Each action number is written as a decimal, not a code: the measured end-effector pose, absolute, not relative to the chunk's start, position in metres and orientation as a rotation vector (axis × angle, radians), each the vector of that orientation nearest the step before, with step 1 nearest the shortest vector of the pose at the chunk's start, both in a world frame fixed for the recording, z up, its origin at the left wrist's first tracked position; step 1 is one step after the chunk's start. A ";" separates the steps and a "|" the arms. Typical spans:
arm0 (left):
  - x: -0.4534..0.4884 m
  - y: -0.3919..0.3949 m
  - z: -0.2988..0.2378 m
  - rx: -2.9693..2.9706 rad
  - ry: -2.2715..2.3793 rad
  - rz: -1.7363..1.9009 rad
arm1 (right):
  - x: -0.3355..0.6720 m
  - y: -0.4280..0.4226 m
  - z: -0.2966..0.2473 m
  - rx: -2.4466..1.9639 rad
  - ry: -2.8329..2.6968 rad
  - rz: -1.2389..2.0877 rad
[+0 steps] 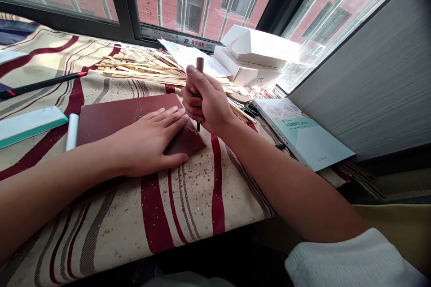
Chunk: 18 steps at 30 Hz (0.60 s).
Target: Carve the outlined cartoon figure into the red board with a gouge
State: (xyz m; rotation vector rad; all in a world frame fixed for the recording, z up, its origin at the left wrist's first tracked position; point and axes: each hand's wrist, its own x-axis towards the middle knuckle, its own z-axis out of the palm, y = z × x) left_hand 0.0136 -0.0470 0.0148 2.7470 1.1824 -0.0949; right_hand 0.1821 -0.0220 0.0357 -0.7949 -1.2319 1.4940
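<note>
My left hand (pixel 153 141) lies flat on a reddish-brown board (pixel 104 119), its fingers stretched towards the board's right end and its thumb spread to the near side. Faint pale lines mark the board's surface, partly covered by that hand. Wrapped in a fist, my right hand (pixel 210 101) holds a chisel-like carving tool (pixel 200 64) upright. Its brown wooden handle sticks out above the thumb, and a dark shaft shows below the fist at the board's right edge. I cannot tell whether the tip touches the wood.
Small wood shavings litter the striped tablecloth (pixel 198 188). Thin wooden strips (pixel 144 65) are heaped behind the board, near white boxes (pixel 256 56) by the window. A book (pixel 306 132) and black scissors (pixel 251 110) lie right. A white marker-like cylinder (pixel 72 132), teal-edged box (pixel 32 125) and black stick (pixel 47 82) lie left.
</note>
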 end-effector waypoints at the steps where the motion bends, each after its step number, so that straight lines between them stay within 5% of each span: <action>1: 0.014 -0.047 0.015 2.745 1.183 -0.095 | 0.180 -0.023 0.036 -0.809 -1.234 1.488; 18: 0.012 -0.043 0.011 2.753 1.115 0.104 | 0.173 -0.021 0.029 -0.799 -1.406 1.546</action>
